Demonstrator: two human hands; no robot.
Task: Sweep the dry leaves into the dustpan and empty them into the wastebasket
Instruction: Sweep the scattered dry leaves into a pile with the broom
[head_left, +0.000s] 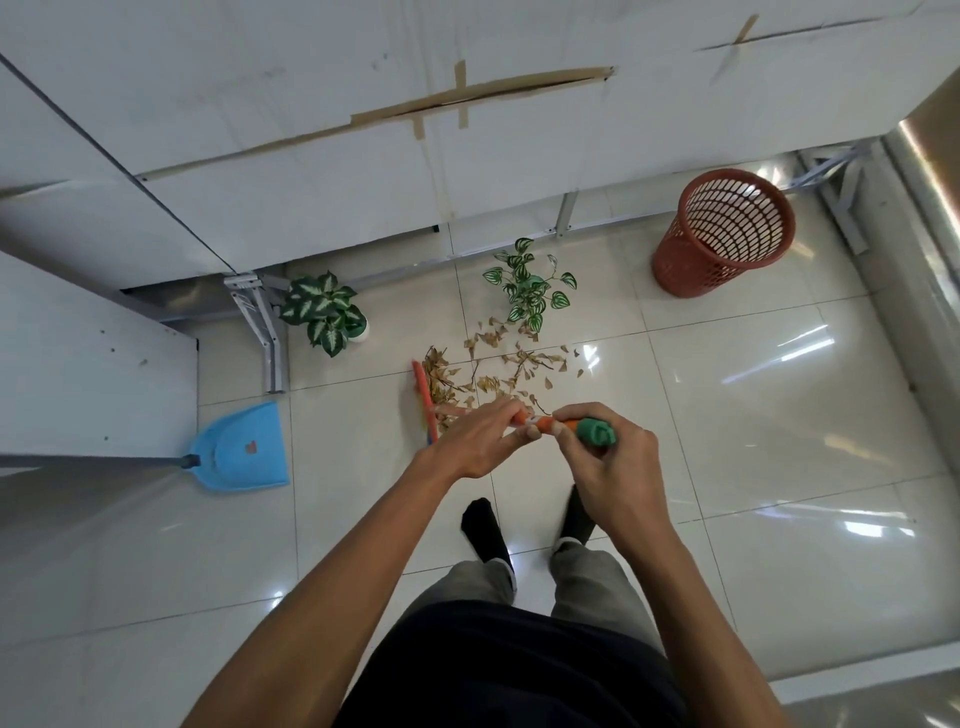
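Head view: left hand (480, 441) and right hand (615, 470) both grip the orange broom with green end cap (545, 423), fingers curled round the handle, right hand just under the cap. The broom head is touching the left edge of the scattered dry brown leaves (498, 371) on the tiled floor. Blue plastic dustpan (244, 452) lies well left; red-brown mesh wastebasket (724, 234) stands far right by the wall.

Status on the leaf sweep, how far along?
Done: nothing yet; dry leaves lie scattered on the tiles. In hand: left hand and right hand grip the broom. Left: sweeping into the blue dustpan, lying apart, then emptying into the red wastebasket.
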